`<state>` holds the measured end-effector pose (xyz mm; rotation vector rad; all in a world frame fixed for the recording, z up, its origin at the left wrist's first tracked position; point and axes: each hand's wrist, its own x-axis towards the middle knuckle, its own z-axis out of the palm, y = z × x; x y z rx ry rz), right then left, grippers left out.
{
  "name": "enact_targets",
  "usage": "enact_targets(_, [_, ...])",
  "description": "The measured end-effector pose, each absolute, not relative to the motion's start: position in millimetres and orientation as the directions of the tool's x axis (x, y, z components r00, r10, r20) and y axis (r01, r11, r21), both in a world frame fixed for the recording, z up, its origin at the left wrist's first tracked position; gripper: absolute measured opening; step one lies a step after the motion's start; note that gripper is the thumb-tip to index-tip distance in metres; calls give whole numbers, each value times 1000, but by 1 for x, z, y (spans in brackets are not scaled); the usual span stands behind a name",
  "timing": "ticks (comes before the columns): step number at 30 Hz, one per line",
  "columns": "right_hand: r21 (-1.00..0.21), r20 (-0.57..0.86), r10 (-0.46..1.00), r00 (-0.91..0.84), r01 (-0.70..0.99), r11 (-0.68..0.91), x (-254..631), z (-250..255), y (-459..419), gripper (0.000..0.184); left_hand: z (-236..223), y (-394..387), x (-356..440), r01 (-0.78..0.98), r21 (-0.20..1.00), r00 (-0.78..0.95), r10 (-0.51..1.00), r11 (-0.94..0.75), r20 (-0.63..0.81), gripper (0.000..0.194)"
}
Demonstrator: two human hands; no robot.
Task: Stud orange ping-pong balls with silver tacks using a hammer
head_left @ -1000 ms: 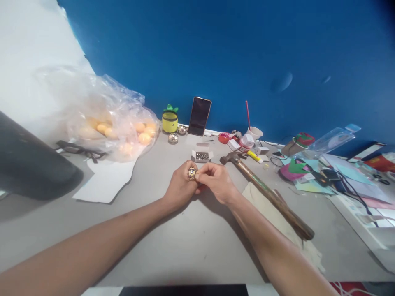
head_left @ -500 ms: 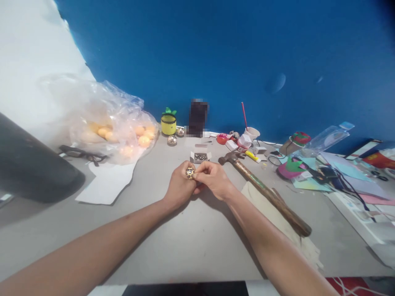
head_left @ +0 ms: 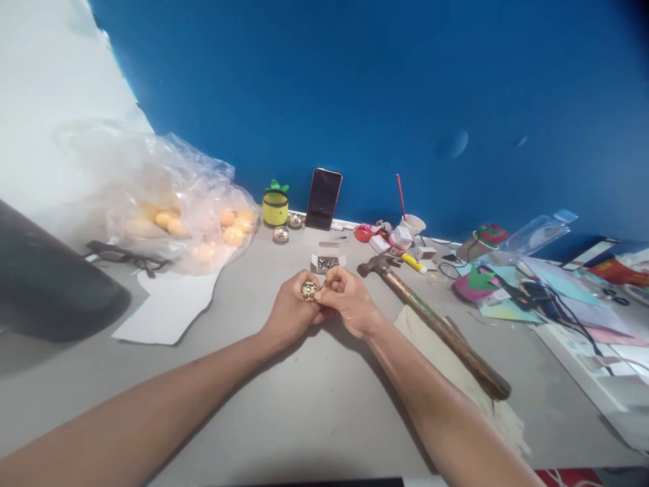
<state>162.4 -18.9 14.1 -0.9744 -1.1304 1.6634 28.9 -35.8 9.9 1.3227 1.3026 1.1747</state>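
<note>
My left hand (head_left: 295,306) is closed around a small gold and dark patterned ball (head_left: 309,291), whose upper face shows between the fingers. From the other side my right hand (head_left: 349,301) meets it, thumb and forefinger pinched at the ball's right edge. Whatever the right fingertips hold is too small to make out. Just beyond the fingers stands an open little box (head_left: 328,262) full of small shiny metal pieces. Two similar shiny balls, a nearer ball (head_left: 280,234) and a farther ball (head_left: 295,220), rest at the back.
A claw hammer (head_left: 436,325) lies right of my arms, partly over a pale cloth (head_left: 413,325). A phone (head_left: 324,198) leans on the blue wall. Left are a plastic bag of orange balls (head_left: 177,196), white paper (head_left: 167,308) and a dark cylinder (head_left: 51,277). A paper cup (head_left: 414,224) stands behind.
The camera view has shifted slightly. Both hands stay together at the ball, which appears turned a little, and the right fingers sit slightly differently against it.
</note>
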Motion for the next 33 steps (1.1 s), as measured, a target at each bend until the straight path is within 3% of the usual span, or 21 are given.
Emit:
enact_targets(8, [-947,-146,933,-329,-228,-228,168,9,-17,56,6,-37,29,196,979,-28,998,-56,63,21])
enact_targets(16, [-954,-131,915,-381,-201,-221,176,11,-17,53,15,-38,29,67,997,72,997,33,-38,25])
enact_targets(24, [-980,-147,928,-343,-74,-183,186,10,-10,50,11,-32,24,108,994,80,997,5,-14,26])
enact_targets(28, [-988,-98,951,-293,-83,-127,184,11,-10,50,10,-32,23,155,988,93,996,-7,-8,22])
enact_targets(33, [-999,-23,959,-284,40,-12,180,11,-15,44,12,-33,25,148,989,91,996,-21,8,19])
